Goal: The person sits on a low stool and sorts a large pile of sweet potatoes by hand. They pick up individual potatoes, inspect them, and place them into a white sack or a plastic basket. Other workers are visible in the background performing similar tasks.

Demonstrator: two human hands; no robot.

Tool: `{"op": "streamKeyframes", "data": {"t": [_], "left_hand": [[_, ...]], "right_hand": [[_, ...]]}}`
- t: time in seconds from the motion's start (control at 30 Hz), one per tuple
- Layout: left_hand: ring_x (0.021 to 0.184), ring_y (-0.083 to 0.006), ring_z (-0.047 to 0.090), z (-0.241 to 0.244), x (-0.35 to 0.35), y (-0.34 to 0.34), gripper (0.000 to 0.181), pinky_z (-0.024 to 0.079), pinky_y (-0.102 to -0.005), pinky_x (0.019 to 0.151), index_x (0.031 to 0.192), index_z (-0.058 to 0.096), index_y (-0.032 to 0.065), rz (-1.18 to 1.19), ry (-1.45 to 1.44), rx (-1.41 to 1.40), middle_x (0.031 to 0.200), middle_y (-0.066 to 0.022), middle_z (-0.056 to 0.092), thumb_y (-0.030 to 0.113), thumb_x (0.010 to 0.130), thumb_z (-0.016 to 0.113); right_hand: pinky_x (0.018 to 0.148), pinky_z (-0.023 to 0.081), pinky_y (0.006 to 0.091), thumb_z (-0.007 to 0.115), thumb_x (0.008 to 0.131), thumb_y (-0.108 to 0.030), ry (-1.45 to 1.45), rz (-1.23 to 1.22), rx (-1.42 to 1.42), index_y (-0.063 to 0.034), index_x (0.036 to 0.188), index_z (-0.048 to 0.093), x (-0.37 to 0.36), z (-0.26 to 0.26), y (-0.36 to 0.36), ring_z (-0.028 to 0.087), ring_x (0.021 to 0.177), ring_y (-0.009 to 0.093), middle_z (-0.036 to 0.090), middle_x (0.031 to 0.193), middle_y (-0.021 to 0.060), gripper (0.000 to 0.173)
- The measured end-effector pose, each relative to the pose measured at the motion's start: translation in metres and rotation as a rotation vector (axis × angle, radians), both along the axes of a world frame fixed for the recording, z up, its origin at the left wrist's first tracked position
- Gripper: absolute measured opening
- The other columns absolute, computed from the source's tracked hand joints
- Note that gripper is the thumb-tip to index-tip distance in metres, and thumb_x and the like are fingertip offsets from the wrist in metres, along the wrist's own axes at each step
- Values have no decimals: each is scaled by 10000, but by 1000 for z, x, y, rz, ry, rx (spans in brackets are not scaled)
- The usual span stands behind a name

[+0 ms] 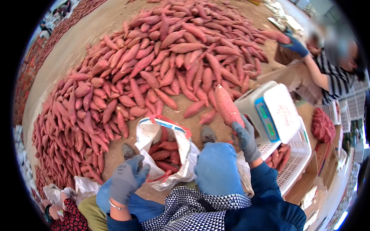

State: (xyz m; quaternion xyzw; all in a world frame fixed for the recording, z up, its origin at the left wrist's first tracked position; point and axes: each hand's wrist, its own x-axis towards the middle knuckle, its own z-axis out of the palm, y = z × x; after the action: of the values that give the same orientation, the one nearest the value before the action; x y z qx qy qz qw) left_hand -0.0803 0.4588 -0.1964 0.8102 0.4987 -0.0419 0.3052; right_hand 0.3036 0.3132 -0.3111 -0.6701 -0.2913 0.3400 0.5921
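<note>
My right hand (247,138), in a grey-blue work glove, grips a large reddish sweet potato (227,105) by its lower end and holds it up in front of the scale. My left hand (125,177), gloved the same way, has its fingers apart beside a white woven sack (189,157); I see nothing held in it. Between my legs the sack stands with its mouth wide, and several sweet potatoes (164,154) lie inside. Beyond it spreads a big heap of sweet potatoes (162,63) on the ground.
At my right, a digital scale (267,118) with a white platform stands by a white plastic crate (300,156) holding sweet potatoes. A red mesh bag (323,125) and cardboard boxes (303,184) sit farther right. A co-worker's gloved hand (297,46) holds another sweet potato. Another person (70,212) sits lower left.
</note>
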Motion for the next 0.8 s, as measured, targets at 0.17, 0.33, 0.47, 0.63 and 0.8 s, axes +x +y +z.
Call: {"op": "streamKeyframes", "data": {"t": [0.17,0.33,0.47,0.63,0.8], "left_hand": [[776,-345,700,28,12,-17,380,534,-425,720,1155,657,22,4,-12,-35,860,-207,702,306,903,649],[876,-316,702,27,19,-17,420,542,-407,808,1188,656,92,57,29,-173,908,-163,709,380,885,687],[919,-322,695,-2,7,-8,428,538,-408,826,1183,656,101,-9,96,-62,997,-173,711,415,893,670],[920,-308,697,-14,-8,-3,433,530,-395,846,1178,655,95,-65,141,20,991,-168,714,434,909,637],[845,-294,710,-23,-16,2,438,541,-387,804,1190,643,70,-73,127,24,944,-170,719,414,919,640]], "right_hand": [[1010,439,332,710,872,-307,-369,-225,-5,43,1388,501,13,100,-85,562,1157,197,612,1267,136,657],[920,489,355,702,891,-343,-458,-417,-171,0,1379,529,74,110,-135,641,1053,257,676,1150,173,621],[933,473,433,678,891,-448,-694,-445,-293,-34,1389,526,107,64,-150,625,1082,385,651,1166,269,666],[986,436,485,651,885,-525,-883,-456,-504,-21,1389,514,102,49,-143,574,1130,458,628,1193,303,726],[983,450,474,653,883,-531,-998,-464,-539,-4,1360,536,96,52,-140,594,1128,434,637,1199,276,719]]}}
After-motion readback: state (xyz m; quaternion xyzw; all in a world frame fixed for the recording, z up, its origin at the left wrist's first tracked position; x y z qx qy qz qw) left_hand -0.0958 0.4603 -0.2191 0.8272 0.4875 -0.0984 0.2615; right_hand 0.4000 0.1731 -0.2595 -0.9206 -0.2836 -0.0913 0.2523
